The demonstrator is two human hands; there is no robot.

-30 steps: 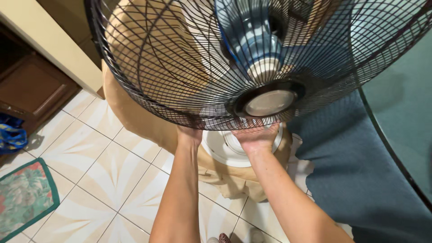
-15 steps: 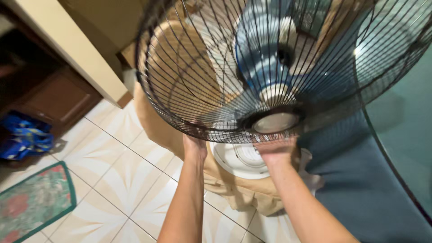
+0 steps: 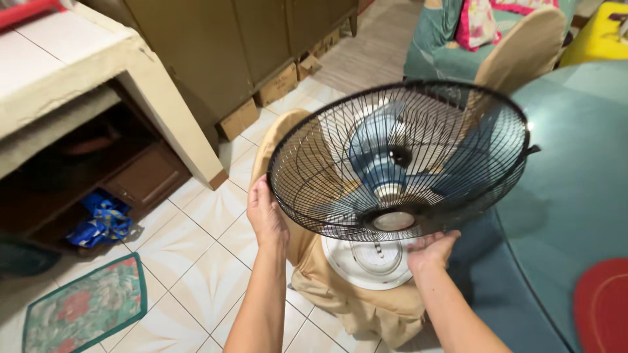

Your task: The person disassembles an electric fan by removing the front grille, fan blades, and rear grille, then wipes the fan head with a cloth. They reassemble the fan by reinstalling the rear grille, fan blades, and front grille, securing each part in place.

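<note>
I hold a black wire fan cage [image 3: 307, 163] with blue blades [image 3: 376, 157] inside it, out in front of me and tilted. My left hand [image 3: 265, 216] grips the cage's left rim. My right hand [image 3: 432, 248] supports its lower right edge, palm up, fingers under the rim. Below the cage a white round fan part [image 3: 369, 261] lies on a chair draped in tan cloth [image 3: 340, 297].
A round teal glass table [image 3: 575, 196] with a red mat [image 3: 605, 304] stands at the right. At the left are a tiled counter [image 3: 72, 65], a blue bag [image 3: 101, 219] and a patterned floor mat [image 3: 85, 304]. Cabinets and cardboard boxes line the far wall.
The fan cage has moved away from my head and downward, so it looks smaller. My left hand has shifted from its bottom edge to its left rim; my right hand stays near the bottom.
</note>
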